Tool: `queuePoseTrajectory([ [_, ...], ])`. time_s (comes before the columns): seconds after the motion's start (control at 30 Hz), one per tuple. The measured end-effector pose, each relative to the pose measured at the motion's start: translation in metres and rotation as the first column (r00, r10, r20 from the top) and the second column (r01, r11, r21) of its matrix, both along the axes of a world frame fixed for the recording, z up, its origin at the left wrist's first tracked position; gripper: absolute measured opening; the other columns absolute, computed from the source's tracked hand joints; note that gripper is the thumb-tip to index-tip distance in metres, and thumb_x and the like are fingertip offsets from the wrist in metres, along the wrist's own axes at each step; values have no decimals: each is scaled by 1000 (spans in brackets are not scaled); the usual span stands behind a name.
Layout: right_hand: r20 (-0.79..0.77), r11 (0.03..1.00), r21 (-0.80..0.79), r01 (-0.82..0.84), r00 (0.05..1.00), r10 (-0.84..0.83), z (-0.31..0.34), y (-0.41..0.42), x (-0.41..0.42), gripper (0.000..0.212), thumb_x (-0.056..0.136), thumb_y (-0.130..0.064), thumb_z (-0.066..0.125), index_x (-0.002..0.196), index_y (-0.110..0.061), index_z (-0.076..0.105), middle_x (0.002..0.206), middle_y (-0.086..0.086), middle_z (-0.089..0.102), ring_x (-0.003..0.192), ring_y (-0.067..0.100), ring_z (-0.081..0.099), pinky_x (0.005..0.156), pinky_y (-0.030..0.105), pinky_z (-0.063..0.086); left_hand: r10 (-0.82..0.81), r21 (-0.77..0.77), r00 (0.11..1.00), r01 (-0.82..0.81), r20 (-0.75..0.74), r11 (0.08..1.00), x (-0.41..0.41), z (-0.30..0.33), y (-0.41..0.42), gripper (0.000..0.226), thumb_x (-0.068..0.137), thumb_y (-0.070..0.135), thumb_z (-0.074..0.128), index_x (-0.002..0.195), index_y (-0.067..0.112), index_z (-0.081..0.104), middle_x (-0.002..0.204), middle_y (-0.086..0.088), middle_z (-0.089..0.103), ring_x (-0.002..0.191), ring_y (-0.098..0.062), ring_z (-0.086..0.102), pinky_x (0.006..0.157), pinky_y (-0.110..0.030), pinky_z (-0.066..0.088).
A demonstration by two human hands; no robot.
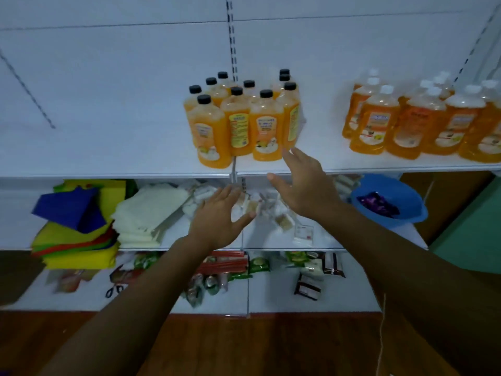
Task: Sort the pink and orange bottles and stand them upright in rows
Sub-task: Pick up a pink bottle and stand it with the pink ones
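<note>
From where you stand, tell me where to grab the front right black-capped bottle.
Likely best around the body of the black-capped bottle, coming from the front. It stands upright at the cluster's front edge, neighbours close on both sides, its face open. The right hand, open, is already near its base.

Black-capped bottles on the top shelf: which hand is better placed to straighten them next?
Probably the right hand. Its open fingers reach up beside the front black-capped bottle, almost touching its base. The left hand is open too, but lower, in front of the shelf below.
</note>
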State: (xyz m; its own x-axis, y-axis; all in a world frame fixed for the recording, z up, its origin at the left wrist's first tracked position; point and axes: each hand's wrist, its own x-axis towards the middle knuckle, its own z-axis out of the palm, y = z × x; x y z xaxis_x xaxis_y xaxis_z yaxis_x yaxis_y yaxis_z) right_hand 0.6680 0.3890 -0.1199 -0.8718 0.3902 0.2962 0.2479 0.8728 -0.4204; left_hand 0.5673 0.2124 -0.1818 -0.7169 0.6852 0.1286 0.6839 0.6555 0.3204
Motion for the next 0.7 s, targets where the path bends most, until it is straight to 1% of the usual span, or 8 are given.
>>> queuePoseTrajectory([
  [0.1, 25, 998, 0, -63, 998, 63, -1, -46, -11, 72, 95, -58, 40, 153, -20, 22, 159, 7, 21, 146, 28, 18, 117, 46, 23, 55, -34, 998, -56, -33, 998, 0, 6, -55, 80, 88, 72, 37, 152, 26, 24, 161, 0, 19, 148, -20, 16, 117, -49, 20],
  [0.2, 54, 995, -16, -98, 994, 99, 1, -81, -21, 74, 94, -61, 38, 154, -23, 19, 161, 4, 15, 147, 25, 13, 118, 47, 20, 111, -53, 993, -113, -43, 992, -2, 14, -93, 78, 89, 69, 37, 153, 27, 23, 162, 2, 16, 148, -19, 15, 117, -52, 16],
  [0.27, 74, 994, -4, -114, 991, 114, 5, -97, -27, 75, 93, -63, 37, 154, -24, 17, 162, 3, 13, 148, 25, 11, 118, 47, 19, 131, -56, 990, -134, -57, 989, -5, 19, -108, 78, 89, 70, 36, 153, 28, 22, 162, 2, 17, 148, -18, 15, 117, -52, 15],
  [0.37, 90, 991, 28, -130, 988, 127, 11, -107, -36, 74, 93, -65, 35, 153, -26, 17, 162, 2, 12, 147, 26, 11, 117, 50, 21, 153, -53, 986, -157, -72, 986, -10, 27, -120, 77, 90, 69, 37, 153, 27, 22, 161, 2, 18, 147, -19, 17, 115, -52, 17],
  [0.47, 87, 986, 68, -153, 985, 147, 22, -109, -49, 72, 93, -65, 34, 152, -28, 20, 161, 3, 17, 146, 28, 17, 115, 52, 25, 195, -41, 979, -197, -56, 980, -14, 43, -127, 76, 90, 69, 38, 151, 27, 25, 160, 3, 21, 147, -19, 19, 116, -53, 20],
  [0.63, 79, 975, 135, -175, 983, 166, 48, -115, -69, 68, 93, -65, 34, 150, -29, 24, 160, 4, 18, 144, 30, 21, 112, 51, 28, 247, -42, 963, -253, -111, 967, -36, 81, -133, 85, 86, 75, 35, 153, 25, 23, 160, 0, 24, 146, -22, 22, 115, -51, 26],
  [0.7, 70, 973, 160, -166, 985, 156, 56, -116, -70, 68, 92, -66, 34, 149, -28, 26, 159, 3, 20, 143, 30, 23, 110, 51, 30, 252, -34, 960, -257, -119, 966, -42, 98, -129, 85, 85, 76, 35, 153, 25, 23, 159, 0, 25, 146, -22, 23, 114, -53, 27],
])
